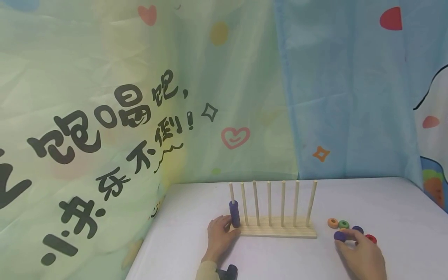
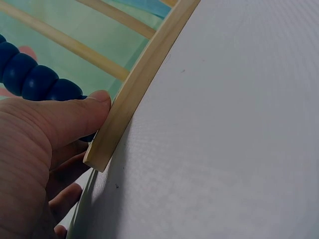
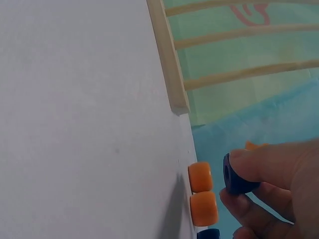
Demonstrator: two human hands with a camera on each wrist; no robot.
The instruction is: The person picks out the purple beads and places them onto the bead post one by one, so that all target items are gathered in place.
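A wooden peg rack (image 1: pixel 278 232) with a row of upright pegs stands on the table. Its leftmost peg carries a stack of dark purple-blue beads (image 1: pixel 234 214); the other pegs are bare. My left hand (image 1: pixel 219 235) grips the left end of the rack's base, thumb on the near side beside the stack. To the right of the rack, my right hand (image 1: pixel 365 254) pinches one purple-blue bead (image 3: pixel 240 178) between thumb and fingers, raised off the table. Loose beads lie around that hand: an orange bead (image 1: pixel 333 223), a green bead (image 1: pixel 344 224) and a red bead (image 1: pixel 371 238).
Another dark blue bead (image 1: pixel 357 230) lies among the loose ones, partly behind the right hand. The white table (image 1: pixel 280 258) backs onto a printed curtain (image 1: pixel 224 97). A dark device (image 1: pixel 229 272) sits at the left wrist.
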